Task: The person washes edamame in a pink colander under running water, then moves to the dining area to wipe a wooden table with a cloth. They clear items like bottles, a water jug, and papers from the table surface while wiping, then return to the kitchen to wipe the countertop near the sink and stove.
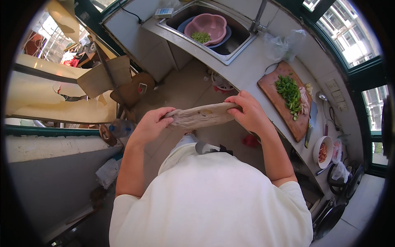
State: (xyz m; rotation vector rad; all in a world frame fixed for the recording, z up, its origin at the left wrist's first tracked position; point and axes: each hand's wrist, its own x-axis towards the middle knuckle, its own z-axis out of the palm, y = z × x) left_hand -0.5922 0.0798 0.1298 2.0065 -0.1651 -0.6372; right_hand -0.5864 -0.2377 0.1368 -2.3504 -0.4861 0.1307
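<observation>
A greyish-brown, worn-looking cloth (202, 116) is stretched between my two hands, in front of my body and above the floor. My left hand (154, 123) pinches its gathered, wrinkled left end between thumb and fingers. The flatter right end is gripped by my right hand (247, 111), thumb below and fingers above. To the right on the counter, a wooden cutting board (277, 89) holds chopped green peppers (288, 92) and sliced pale meat (304, 100). A cleaver (312, 115) lies along the board's right edge.
A sink (237, 46) at the top holds a pink basin (216, 26) with green beans or peas. On the right counter are a ladle (322, 97), a white bowl (318, 151) of reddish food and dark pans (330, 220). A plastic jug (122, 128) stands at the left.
</observation>
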